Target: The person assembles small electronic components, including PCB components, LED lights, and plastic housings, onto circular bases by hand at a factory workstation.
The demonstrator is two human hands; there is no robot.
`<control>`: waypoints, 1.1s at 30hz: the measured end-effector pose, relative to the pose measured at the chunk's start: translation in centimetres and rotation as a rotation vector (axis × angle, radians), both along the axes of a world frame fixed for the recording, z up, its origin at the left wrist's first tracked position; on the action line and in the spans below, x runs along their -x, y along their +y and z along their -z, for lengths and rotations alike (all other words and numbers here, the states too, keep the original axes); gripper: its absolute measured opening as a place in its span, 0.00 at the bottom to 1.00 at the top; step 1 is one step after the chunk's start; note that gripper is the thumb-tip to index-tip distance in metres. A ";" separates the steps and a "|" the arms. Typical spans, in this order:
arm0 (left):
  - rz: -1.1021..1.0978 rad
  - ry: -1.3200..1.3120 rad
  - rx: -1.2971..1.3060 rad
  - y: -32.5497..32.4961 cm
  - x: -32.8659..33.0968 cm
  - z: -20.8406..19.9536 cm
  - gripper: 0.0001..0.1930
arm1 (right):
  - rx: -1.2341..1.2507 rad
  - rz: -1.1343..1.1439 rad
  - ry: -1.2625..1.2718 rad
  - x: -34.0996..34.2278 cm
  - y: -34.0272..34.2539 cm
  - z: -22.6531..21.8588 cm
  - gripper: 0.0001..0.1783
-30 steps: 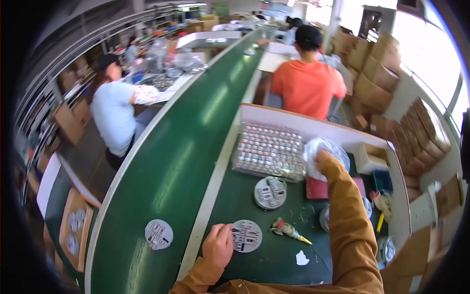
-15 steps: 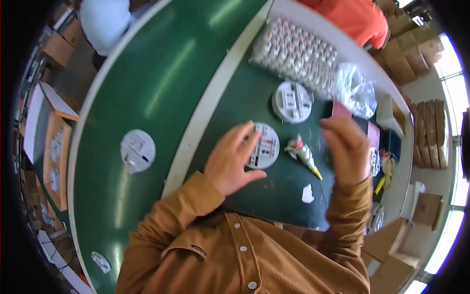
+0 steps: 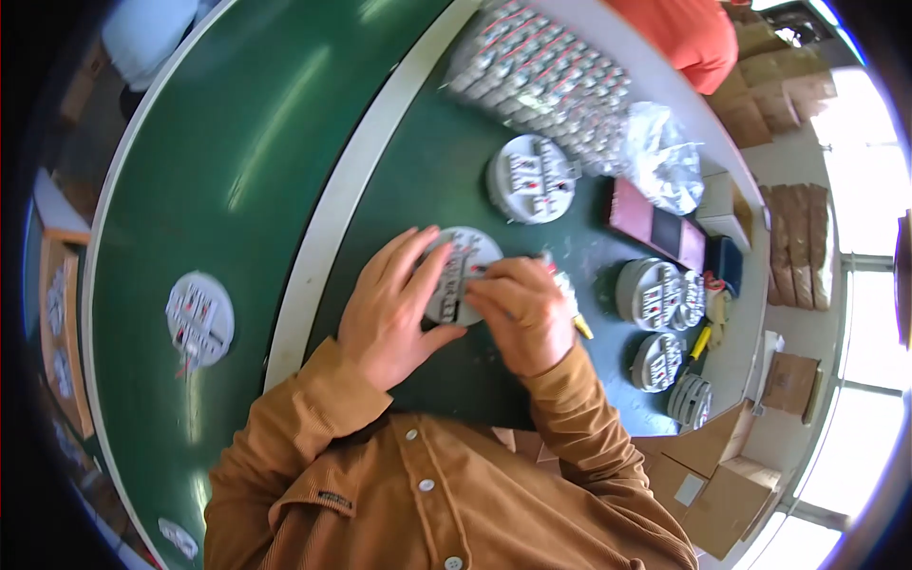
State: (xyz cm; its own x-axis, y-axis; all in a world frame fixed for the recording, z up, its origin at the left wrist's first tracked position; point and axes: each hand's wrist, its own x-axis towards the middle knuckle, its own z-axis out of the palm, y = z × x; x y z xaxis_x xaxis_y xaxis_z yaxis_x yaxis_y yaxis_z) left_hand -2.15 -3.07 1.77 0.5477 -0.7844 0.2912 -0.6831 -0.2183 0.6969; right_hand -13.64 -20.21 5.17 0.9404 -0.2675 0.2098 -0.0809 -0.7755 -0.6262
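Note:
A round white plastic disc (image 3: pixel 465 249) with dark slots and small fittings lies on the green worktop in front of me. My left hand (image 3: pixel 391 309) holds it at its left side, fingertips on its face and thumb by the lower rim. Over the disc's right side, my right hand (image 3: pixel 524 313) has its thumb and fingers pinched together. Whatever sits in that pinch is too small or hidden to make out. Just right of this hand shows the yellow tip (image 3: pixel 582 328) of a wrapped hand tool, its body mostly covered.
Farther off stand a stack of similar discs (image 3: pixel 534 180), a bundle of small metallic parts (image 3: pixel 546 81) and a clear plastic bag (image 3: pixel 663 157). More disc stacks (image 3: pixel 651 294) and a pinkish flat box (image 3: pixel 655 223) are at right. Another disc (image 3: pixel 199 320) lies on the green left-hand surface.
My right hand has come left from the right side of the worktop onto the disc, its fingers pinched. My left hand stays at the disc. The view has shifted, showing more disc stacks at right.

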 end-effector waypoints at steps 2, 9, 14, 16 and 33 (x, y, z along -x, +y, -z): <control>0.016 0.006 0.007 -0.2 0.0 -0.1 0.48 | 0.002 -0.010 0.006 0.0 -0.5 -0.3 0.11; 0.009 0.015 -0.005 -0.9 -1.2 0.2 0.46 | -0.102 0.044 0.124 -2.1 -5.4 -3.8 0.16; 0.033 0.003 -0.013 -1.3 -1.1 -0.2 0.45 | 0.055 0.640 -0.033 -9.8 -21.8 -6.0 0.25; 0.040 -0.016 -0.013 -2.1 -1.5 -0.2 0.45 | 0.131 0.666 0.058 -11.2 -25.5 -5.2 0.25; -0.052 0.058 -0.033 0.8 -0.8 -1.1 0.54 | -0.135 0.120 0.027 -3.8 -7.3 -6.8 0.19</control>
